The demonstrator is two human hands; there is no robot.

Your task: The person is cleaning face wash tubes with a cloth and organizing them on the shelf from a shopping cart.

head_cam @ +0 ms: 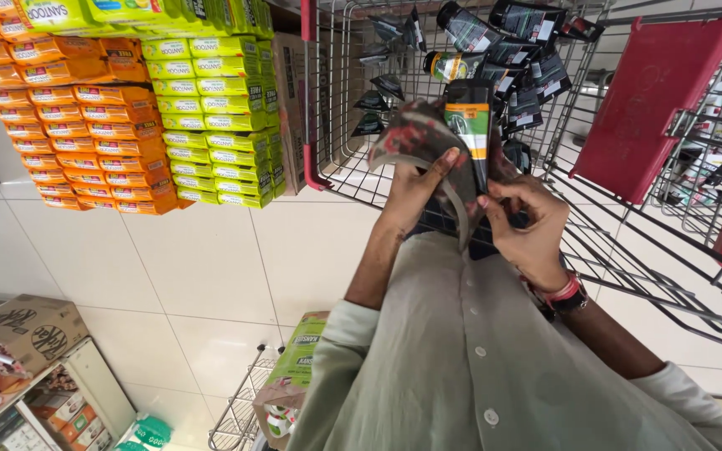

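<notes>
Tube: black, with a green and orange band, standing upright between my two hands (469, 125), in front of the cart and above my shirt.
Left hand: my left hand (415, 190) is closed round a mottled dark red and grey wrap or pouch (415, 134) with a pale curved edge, thumb pressed up against the tube's side; what that wrap is exactly, I cannot tell.
Right hand: my right hand (528, 225) pinches the tube's lower end, fingers curled tight and thumb on top, wristband (563, 292) showing below.
Cart: wire, with red trim (307, 100), holding a heap of similar black tubes (511, 50) just behind what I hold.
Around: stacked orange packs (85, 134) and green packs (219, 117) at the left, on a tiled floor (202, 267).
Doing it well, as I judge: I keep the pinch low and firm so the tube stays upright, steady it with the left thumb, and hold both hands close over the cart so a slip lands among the other tubes.
</notes>
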